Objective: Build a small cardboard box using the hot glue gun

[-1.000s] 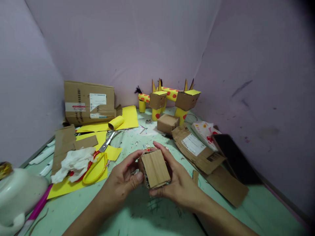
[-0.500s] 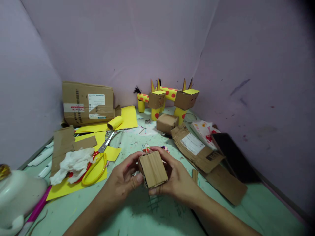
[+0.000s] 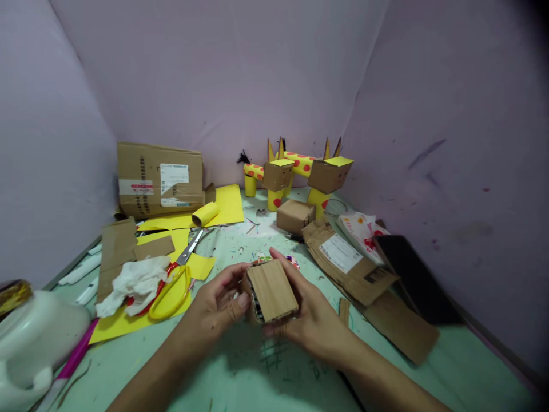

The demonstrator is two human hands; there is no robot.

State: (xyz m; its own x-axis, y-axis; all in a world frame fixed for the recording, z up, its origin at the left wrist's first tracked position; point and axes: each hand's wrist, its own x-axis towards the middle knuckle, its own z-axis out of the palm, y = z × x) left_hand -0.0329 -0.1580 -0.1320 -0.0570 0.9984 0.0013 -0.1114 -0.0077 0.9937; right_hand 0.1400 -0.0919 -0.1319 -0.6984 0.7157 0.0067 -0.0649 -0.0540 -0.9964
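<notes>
A small cardboard box is held above the table between both hands, one flat brown face turned up toward me. My left hand grips its left side, thumb on the near left edge and fingers behind. Round the right side wraps my right hand, with the thumb under the near edge and fingers along the far right. The box's left side looks dark and rough, and its underside is hidden. Just beyond it lies a patch of colourful printed material, partly covered by the fingers.
Two spotted yellow giraffe figures with cardboard heads stand at the back, beside a small carton. Scissors, crumpled tissue and yellow paper lie left. Flattened cardboard and a dark tablet-like slab are right. A white mug stands near left.
The box tilts slightly in the hands, its top face turning a little. Both hands keep their hold. The whole view shifts slightly left and then back right.
</notes>
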